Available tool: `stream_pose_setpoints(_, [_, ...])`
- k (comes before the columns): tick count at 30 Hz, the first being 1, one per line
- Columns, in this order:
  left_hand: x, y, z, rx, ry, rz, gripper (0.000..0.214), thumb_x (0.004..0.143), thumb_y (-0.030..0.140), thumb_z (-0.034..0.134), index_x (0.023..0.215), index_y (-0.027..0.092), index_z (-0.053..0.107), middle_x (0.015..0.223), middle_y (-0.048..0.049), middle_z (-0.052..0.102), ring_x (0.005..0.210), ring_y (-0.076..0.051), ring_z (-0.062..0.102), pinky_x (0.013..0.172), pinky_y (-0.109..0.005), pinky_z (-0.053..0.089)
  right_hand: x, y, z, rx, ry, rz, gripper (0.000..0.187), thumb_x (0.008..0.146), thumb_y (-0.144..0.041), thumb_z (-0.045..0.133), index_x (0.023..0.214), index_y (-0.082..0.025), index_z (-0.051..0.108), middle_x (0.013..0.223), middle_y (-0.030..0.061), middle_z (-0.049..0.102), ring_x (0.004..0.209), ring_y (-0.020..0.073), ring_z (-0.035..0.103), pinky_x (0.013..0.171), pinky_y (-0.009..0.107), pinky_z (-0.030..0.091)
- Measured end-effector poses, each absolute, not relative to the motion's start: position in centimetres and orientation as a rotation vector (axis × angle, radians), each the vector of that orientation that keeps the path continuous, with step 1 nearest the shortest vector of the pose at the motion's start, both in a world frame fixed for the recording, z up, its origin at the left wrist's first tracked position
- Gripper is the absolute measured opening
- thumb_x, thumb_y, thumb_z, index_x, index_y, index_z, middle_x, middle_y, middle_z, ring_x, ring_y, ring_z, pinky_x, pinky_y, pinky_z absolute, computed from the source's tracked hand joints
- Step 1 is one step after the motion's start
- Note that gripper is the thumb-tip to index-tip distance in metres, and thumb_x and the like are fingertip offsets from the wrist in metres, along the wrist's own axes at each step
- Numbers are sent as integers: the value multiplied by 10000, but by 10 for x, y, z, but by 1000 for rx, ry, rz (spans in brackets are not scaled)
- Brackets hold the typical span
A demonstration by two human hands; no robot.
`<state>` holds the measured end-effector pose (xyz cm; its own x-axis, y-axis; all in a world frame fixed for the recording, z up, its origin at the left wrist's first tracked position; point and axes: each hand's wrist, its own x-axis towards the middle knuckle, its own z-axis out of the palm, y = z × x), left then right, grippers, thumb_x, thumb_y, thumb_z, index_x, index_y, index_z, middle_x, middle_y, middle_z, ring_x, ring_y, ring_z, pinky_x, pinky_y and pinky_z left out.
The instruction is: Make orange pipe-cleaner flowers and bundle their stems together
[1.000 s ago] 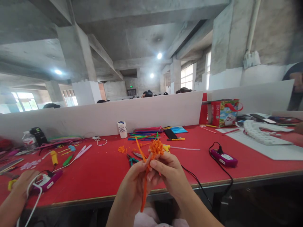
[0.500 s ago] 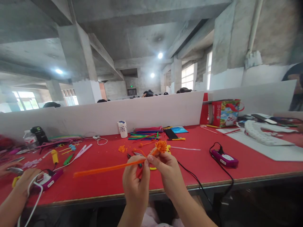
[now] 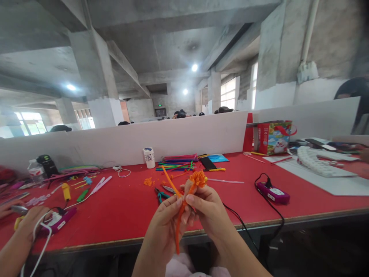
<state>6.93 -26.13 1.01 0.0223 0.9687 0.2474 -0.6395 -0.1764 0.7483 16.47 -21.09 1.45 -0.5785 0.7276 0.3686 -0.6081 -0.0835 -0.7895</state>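
Our right hand [image 3: 209,207] has its fingers clamped around the orange flower [image 3: 198,178] below its looped head, which sits just above them; our left hand [image 3: 170,215] pinches an orange strip [image 3: 178,236] close beside. Half a second ago a long orange length stretched out leftward; now one hangs below our fingers. Beyond, teal-handled pliers [image 3: 162,195] lie on the red tabletop [image 3: 115,211] near a metal blade [image 3: 168,189] our hands partly hide, with orange scraps [image 3: 148,181] and coloured strips [image 3: 177,163] farther back.
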Motion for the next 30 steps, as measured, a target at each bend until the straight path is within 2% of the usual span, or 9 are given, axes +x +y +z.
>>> stream_pose_setpoints(3, [72,-263,11,908,631,1699,197,719,259,671,576,138,609,510,18,531,527,-96,485,621,-235,431,162,-214,16,-179,-1209,1674,234,628,-335,752,635,-147,613,489,-23,572,377,83,519,372,177,383])
stream_pose_setpoints(7, [74,-264,8,1106,1083,2110,113,716,241,664,624,176,652,576,7,592,589,-130,526,613,-234,423,158,-216,16,-282,-1213,1443,186,679,-289,710,619,-167,582,568,-37,543,520,88,502,536,210,427])
stream_pose_setpoints(11, [79,-265,5,1450,1351,2405,50,703,181,664,675,213,690,724,-27,650,761,-188,571,748,-279,433,159,-215,16,-356,-1332,1288,173,720,-270,658,610,-178,560,609,-35,499,586,105,458,566,222,389])
stream_pose_setpoints(13, [81,-264,4,1505,1312,2367,65,727,191,642,702,215,696,734,-31,654,762,-191,577,736,-281,441,161,-216,16,-356,-1368,1224,153,739,-251,630,619,-182,565,640,-27,506,616,113,465,589,229,385])
stream_pose_setpoints(18, [75,-264,4,1235,1071,2083,145,767,288,621,694,178,679,626,-7,625,609,-147,553,591,-239,440,164,-220,15,-301,-1379,1245,157,754,-240,600,616,-190,545,640,-24,504,572,114,469,562,244,394])
stream_pose_setpoints(24, [69,-266,10,915,696,1776,189,714,259,671,575,138,630,524,2,561,547,-119,525,598,-240,434,163,-218,12,-147,-1312,1515,186,742,-293,646,632,-182,546,539,-48,509,424,80,485,436,205,371])
stream_pose_setpoints(30, [74,-264,11,789,592,1627,203,723,271,649,579,129,631,501,16,507,522,-98,471,582,-234,415,162,-213,9,-136,-1244,1746,208,676,-332,699,675,-182,555,513,-46,545,372,87,515,356,173,345])
